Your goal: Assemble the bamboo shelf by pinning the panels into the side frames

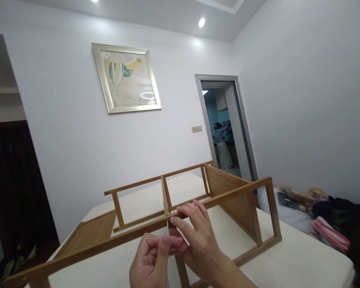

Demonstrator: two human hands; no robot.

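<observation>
My left hand pinches a thin metal rod between thumb and fingers. The rod stands upright, its top end at the underside of the near rail of a brown wooden frame. Whether it is a hex key or a screw I cannot tell, as its lower end is hidden in the fingers. Beside it, my right hand has its fingers stretched apart over the rail, close to the rod. The frame has slatted or panelled shelves, one wooden panel standing upright at the right, and lies on its side.
A white table carries the frame. Clothes and a striped cloth lie in a heap at the right. A framed picture hangs on the wall. Through the doorway, a person stands in another room.
</observation>
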